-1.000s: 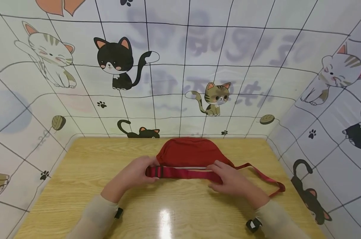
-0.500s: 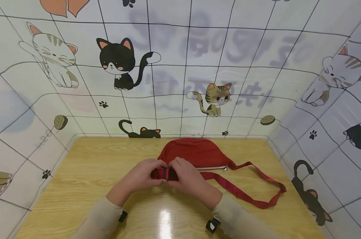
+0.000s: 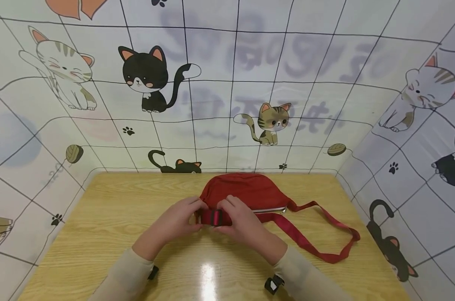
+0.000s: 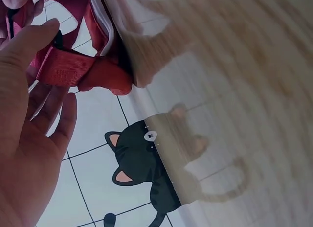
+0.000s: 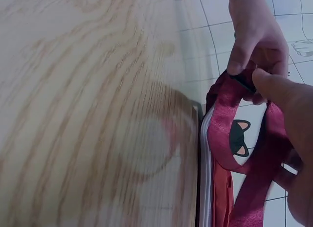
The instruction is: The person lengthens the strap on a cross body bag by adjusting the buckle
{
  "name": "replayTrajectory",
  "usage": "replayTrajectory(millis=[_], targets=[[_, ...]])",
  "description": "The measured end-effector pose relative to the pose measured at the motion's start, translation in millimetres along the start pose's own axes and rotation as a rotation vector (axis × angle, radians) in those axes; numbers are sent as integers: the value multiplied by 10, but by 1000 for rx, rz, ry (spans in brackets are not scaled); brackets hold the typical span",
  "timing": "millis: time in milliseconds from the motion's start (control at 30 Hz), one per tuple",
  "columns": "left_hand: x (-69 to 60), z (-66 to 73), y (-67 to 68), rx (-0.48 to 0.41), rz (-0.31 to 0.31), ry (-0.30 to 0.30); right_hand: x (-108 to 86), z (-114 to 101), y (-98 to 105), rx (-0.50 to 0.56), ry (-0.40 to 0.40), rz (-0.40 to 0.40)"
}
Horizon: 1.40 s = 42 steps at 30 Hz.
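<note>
A red waist bag [image 3: 242,190] lies at the back of the table, its white zipper [image 3: 270,210] facing the person. In front of its left end, both hands hold the dark red strap [image 3: 300,240] near a black buckle [image 3: 215,217]. The left hand [image 3: 178,219] pinches the strap just left of the buckle, thumb below and fingers above. The right hand [image 3: 244,219] grips it just right of the buckle. In the right wrist view the strap [image 5: 227,126] forms a loop between the hands, and the left thumb touches the black buckle [image 5: 243,81].
The rest of the strap curves in a loop on the right of the wooden table [image 3: 122,192]. A white wall covering [image 3: 216,129] with cat drawings rises behind the table and on both sides.
The right hand has moved left along the strap to the buckle beside the left hand. Over the last half second both hands and the buckle shifted slightly right. The bag has stayed in place.
</note>
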<state>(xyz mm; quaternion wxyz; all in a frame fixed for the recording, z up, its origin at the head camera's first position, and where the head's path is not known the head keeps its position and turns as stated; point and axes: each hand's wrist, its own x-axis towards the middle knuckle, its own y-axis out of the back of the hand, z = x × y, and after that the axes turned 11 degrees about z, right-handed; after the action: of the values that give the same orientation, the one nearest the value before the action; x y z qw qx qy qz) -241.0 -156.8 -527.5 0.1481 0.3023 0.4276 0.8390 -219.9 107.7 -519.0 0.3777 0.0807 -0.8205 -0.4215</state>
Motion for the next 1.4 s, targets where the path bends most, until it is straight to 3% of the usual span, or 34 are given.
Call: replayTrajectory(millis=[167, 400, 567, 733, 900, 1133, 1400], targets=[[-4, 4, 13, 1, 1, 18, -5, 4, 40, -66, -8, 38], [-17, -7, 20, -7, -5, 55, -8, -40, 97, 38, -152, -48], [-22, -48, -25, 30, 10, 25, -13, -26, 97, 112, -184, -82], [-48, -59, -17, -10, 40, 69, -27, 2, 83, 169, -189, -73], [-90, -131, 50, -69, 61, 79, -58, 25, 128, 175, -162, -64], [-154, -308, 214, -68, 126, 80, -138, 137, 216, 80, -162, -76], [-164, -338, 296, -121, 110, 52, -154, 246, 199, 145, -246, -95]])
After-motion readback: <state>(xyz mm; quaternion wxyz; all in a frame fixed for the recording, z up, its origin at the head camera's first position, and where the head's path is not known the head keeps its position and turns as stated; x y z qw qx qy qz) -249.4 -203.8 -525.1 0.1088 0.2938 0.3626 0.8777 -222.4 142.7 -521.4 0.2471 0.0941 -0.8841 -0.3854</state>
